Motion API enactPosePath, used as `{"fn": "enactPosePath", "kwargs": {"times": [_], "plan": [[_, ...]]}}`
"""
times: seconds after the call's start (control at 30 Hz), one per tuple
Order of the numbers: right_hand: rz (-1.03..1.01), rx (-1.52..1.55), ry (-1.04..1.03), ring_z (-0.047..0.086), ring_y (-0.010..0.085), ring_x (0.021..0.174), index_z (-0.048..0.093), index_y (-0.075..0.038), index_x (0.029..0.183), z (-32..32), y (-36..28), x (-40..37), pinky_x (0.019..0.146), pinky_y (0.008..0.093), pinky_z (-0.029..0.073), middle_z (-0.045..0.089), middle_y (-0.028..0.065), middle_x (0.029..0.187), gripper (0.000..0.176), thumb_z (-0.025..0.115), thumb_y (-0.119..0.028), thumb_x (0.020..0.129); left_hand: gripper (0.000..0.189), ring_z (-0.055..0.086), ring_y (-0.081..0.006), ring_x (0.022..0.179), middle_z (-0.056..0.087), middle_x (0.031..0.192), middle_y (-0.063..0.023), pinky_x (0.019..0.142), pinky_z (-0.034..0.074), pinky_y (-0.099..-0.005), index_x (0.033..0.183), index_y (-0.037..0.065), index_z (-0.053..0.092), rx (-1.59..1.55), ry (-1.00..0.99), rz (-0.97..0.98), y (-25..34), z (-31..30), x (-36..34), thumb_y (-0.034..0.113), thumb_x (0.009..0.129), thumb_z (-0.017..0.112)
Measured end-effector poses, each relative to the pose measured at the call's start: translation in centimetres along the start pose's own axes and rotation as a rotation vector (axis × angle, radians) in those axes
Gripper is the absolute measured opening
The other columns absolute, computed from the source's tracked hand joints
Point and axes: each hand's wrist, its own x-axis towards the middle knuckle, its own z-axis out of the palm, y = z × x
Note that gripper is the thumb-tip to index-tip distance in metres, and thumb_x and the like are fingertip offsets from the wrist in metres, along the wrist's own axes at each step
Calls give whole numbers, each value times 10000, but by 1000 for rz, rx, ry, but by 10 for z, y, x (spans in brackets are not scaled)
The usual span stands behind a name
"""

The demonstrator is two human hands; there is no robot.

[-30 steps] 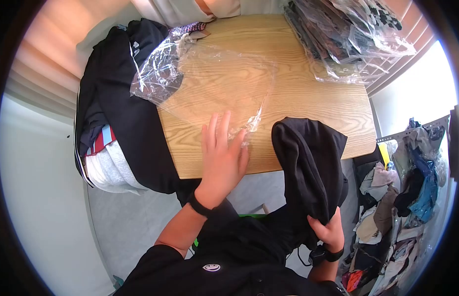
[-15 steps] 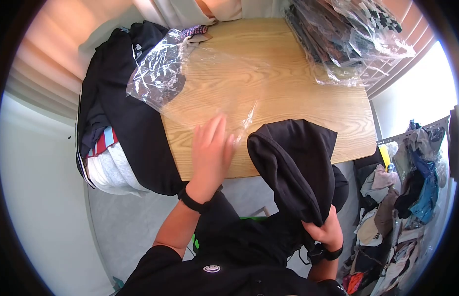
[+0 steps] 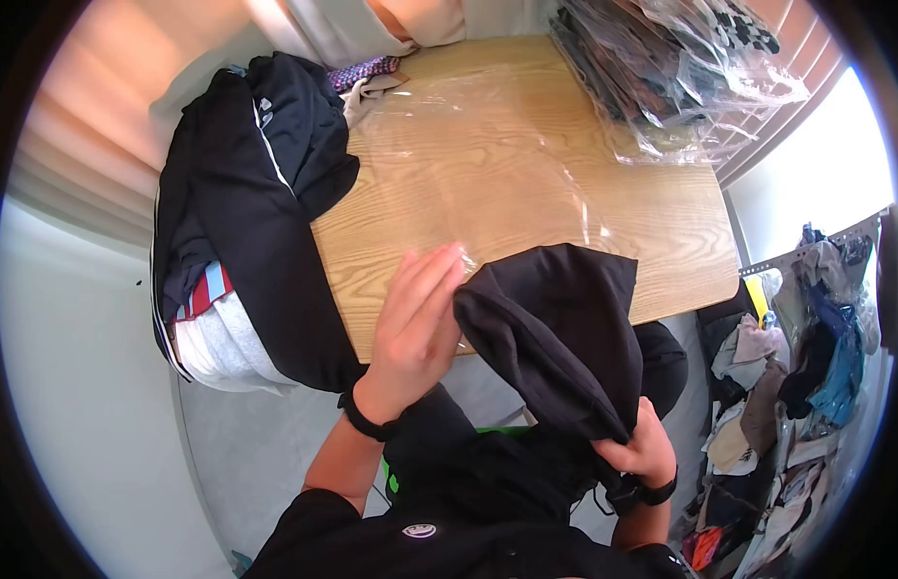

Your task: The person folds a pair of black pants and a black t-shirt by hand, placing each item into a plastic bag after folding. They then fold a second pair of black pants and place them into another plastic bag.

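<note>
My right hand [image 3: 644,446] grips the lower corner of a folded black garment [image 3: 555,333], whose upper part overlaps the front edge of the table. My left hand [image 3: 416,318] is just left of the garment, fingers stretched out and holding nothing that I can make out. Its fingertips are close to a clear plastic bag [image 3: 468,125] spread flat over the wood, part of which seems to lie under the garment. Whether the fingertips touch the bag or the cloth is hard to tell.
A pile of dark, white and red clothes [image 3: 261,193] covers the left side of the wooden table [image 3: 661,241]. Bagged garments [image 3: 671,68] are stacked at its back right. To the right, a rack [image 3: 806,367] holds many clothes. Curtains [image 3: 92,116] hang behind.
The clear bag has gone from crumpled over the clothes at the left to flat on the table. My left hand's fingers have straightened, and the black garment has shifted slightly left.
</note>
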Motion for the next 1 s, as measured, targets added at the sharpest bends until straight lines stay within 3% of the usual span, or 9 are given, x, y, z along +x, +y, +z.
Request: {"fn": "enactPosePath", "kwargs": {"times": [0.07,0.3,0.47,0.6,0.8,1.0], "plan": [[17,-45,-137,594,394,669,622,26,868,-4,2,0,618,368,473,608,197,744,276,635,-78,613,513,540,-331,1162,547,1262,-168,1013,384,-473,1206,-46,543,-31,-41,2,5,-4,2,-152,707,599],[43,-25,-174,598,392,679,622,27,874,-8,6,1,632,365,477,616,194,752,276,637,-89,624,585,532,-363,1163,507,1301,-217,984,423,-396,1235,-74,510,-132,-44,-29,9,-5,-2,-153,669,636],[22,303,-202,614,395,805,637,34,950,-13,-3,-1,753,370,481,646,202,911,338,651,-107,644,609,528,-364,1170,491,1315,-234,978,426,-371,1260,-68,494,-188,-56,-21,9,-11,0,-138,676,650],[-52,383,-223,608,397,858,636,40,987,-12,3,-3,804,378,471,644,208,969,370,652,-122,655,627,515,-365,1196,477,1328,-242,981,426,-363,1283,-59,480,-268,-113,-4,14,-14,2,-125,685,658],[-46,79,-300,601,413,759,627,34,974,-14,10,6,699,381,487,628,218,883,373,630,-117,633,639,521,-361,1195,475,1341,-228,978,434,-365,1287,-50,481,-327,-107,-43,15,-13,1,-157,674,627],[110,-115,-104,593,433,751,604,16,1000,-9,-8,10,674,399,491,609,214,817,376,610,-86,639,594,551,-339,1163,526,1296,-201,992,425,-394,1232,-42,529,-219,-62,4,17,-10,-2,-179,657,598]]}}
